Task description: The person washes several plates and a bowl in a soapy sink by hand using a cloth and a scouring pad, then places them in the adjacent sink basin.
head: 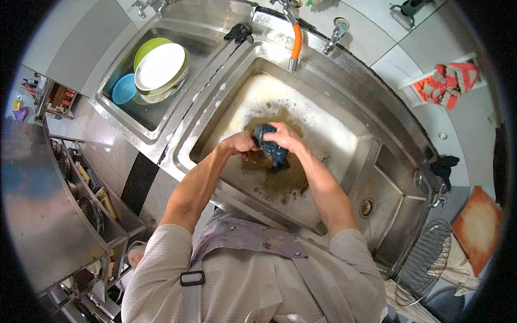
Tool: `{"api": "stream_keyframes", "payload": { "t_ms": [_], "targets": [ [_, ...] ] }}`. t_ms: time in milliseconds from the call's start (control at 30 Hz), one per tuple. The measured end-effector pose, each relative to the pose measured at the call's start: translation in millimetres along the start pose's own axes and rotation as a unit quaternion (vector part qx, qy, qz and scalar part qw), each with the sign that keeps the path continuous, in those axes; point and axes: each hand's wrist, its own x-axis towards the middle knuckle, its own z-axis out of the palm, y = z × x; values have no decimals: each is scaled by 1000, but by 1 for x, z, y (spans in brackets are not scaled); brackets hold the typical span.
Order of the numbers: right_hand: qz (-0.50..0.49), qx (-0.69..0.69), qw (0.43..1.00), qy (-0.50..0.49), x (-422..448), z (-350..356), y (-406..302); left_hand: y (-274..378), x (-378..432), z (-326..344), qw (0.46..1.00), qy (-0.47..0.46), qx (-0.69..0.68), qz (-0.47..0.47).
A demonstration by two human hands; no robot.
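Observation:
Over the soapy brown water of a large stainless steel sink (355, 117), my two hands meet on a wet dark blue-grey cloth (275, 152). My left hand (239, 144) pinches the cloth's left edge, its fingers curled and partly hidden. From above, my right hand (284, 137) grips the bunched cloth with the thumb side toward the left. A curved, brownish rim shows just under the cloth; I cannot tell whether it is a vessel or the water. White foam surrounds the brown patch.
A tap with an orange hose (297, 42) hangs over the far sink edge. In the left sink (155, 135) stand stacked plates (159, 66) and a blue bowl (124, 89). A drain basin (387, 230), wire rack (422, 262) and board (478, 230) lie right; a steel counter (44, 210) stands left.

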Motion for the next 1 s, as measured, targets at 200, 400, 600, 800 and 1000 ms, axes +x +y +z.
{"api": "stream_keyframes", "payload": {
  "t_ms": [200, 400, 600, 800, 1000],
  "targets": [
    [54, 503, 862, 32, 14, -10, 29, 18, -7, 23, 939, 7, -338, 59],
    [-74, 619, 779, -66, -5, 39, 34, 25, 2, 41, 900, 90, -425, 24],
    [-44, 406, 826, 389, 6, 107, 16, -12, 58, 62, 623, 145, -764, 88],
    [-133, -59, 884, 443, -6, 52, 2, 44, 9, 68, 779, 162, -603, -55],
    [49, 414, 904, 90, 8, -24, 0, -4, 25, 40, 925, -29, -352, -141]
  ]
}}
